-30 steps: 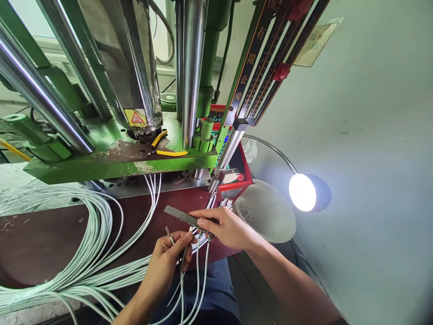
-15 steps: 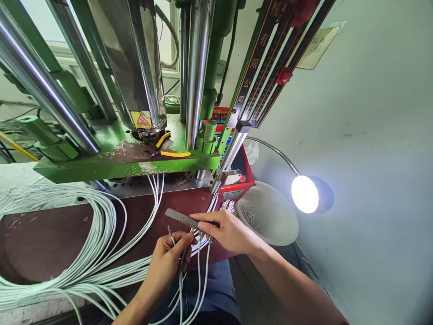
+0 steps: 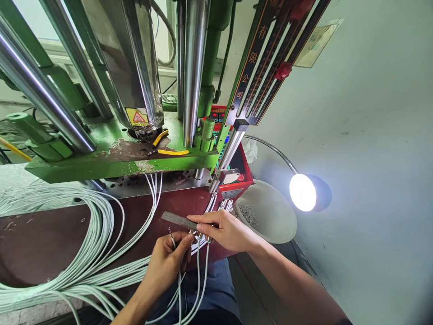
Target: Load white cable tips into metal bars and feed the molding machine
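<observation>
Holding steady: right hand (image 3: pixel 227 231) fingers still pinch the metal strip (image 3: pixel 178 220); left hand (image 3: pixel 169 262) fingers grip a pale cable (image 3: pixel 179 289) just below, barely shifted, seating unfinished.

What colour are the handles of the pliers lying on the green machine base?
Yellow. The pliers' handles show best in the head view, on the green machine base.

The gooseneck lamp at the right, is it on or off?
On. The lamp head glows bright white and throws light on the wall around it.
</observation>
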Available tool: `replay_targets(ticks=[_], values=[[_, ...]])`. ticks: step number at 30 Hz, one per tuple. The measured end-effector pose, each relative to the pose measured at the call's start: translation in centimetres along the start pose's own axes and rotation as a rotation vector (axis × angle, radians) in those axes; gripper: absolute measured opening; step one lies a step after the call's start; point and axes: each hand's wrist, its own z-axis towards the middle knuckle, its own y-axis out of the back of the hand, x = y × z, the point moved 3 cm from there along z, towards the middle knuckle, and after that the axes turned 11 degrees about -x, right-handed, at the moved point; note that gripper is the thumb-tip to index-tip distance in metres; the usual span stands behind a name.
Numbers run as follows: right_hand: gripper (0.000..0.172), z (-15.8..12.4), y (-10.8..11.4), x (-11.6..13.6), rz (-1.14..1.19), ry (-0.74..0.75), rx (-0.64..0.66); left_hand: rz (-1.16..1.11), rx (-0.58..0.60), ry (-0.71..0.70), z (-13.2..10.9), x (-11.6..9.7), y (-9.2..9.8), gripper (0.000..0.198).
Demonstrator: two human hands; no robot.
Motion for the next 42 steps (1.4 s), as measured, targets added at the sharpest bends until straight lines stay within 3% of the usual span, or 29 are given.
replay_targets(ticks=[8,15,22,28,37,42], values=[[0.039,0.5,0.3,-0.8,0.142,-0.029,0.051,-0.08,0.153,-0.039,-0.1,-0.4,0.0,0.038],[0.037,0.4,1.0,-0.3,0.158,-0.066,0.042,-0.205,-0.019,-0.138,-0.2,0.3,1.3,0.027],[0.038,0.2,1.5,-0.4,0.126,-0.042,0.017,-0.054,0.054,-0.057,-0.3,0.4,0.9,0.038],[0.037,0.2,1.4,-0.4,0.145,-0.04,0.026,-0.123,-0.007,-0.079,-0.6,0.7,0.6,0.038],[0.038,0.3,1.3,0.1,0.138,-0.034,0.036,-0.242,0.078,0.027,-0.1,1.2,0.8,0.038],[0.037,0.2,0.9,0.2,0.106,-0.073,0.047,-0.247,0.068,0.043,0.1,1.2,0.8,0.034]])
